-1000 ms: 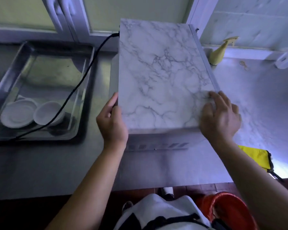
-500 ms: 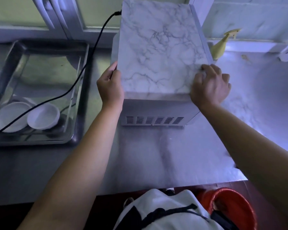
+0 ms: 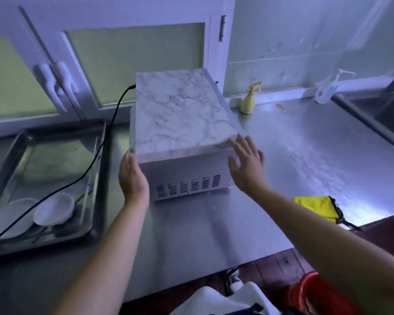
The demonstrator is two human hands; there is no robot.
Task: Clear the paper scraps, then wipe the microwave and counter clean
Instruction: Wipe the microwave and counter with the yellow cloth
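Note:
The microwave (image 3: 182,114), a box with a marble-patterned top and a vented near side, stands on the steel counter (image 3: 293,160) with its black cord running off to the left. My left hand (image 3: 131,176) lies flat with straight fingers against its near left corner. My right hand (image 3: 246,161) is spread open at the near right corner, its fingertips at the top edge. A yellow cloth (image 3: 316,206) lies on the counter to the right of my right forearm. No paper scraps are visible.
A metal tray (image 3: 96,160) on the left holds two white bowls (image 3: 54,209). A yellow spray bottle (image 3: 249,101) stands behind the microwave's right side, a white pump bottle (image 3: 328,87) further right. A red bucket (image 3: 314,294) sits on the floor below. Cabinet doors line the back.
Both hands have let go of the microwave's near corners and now lie open against it. The microwave sits further back on the counter, and my view has pulled back and up.

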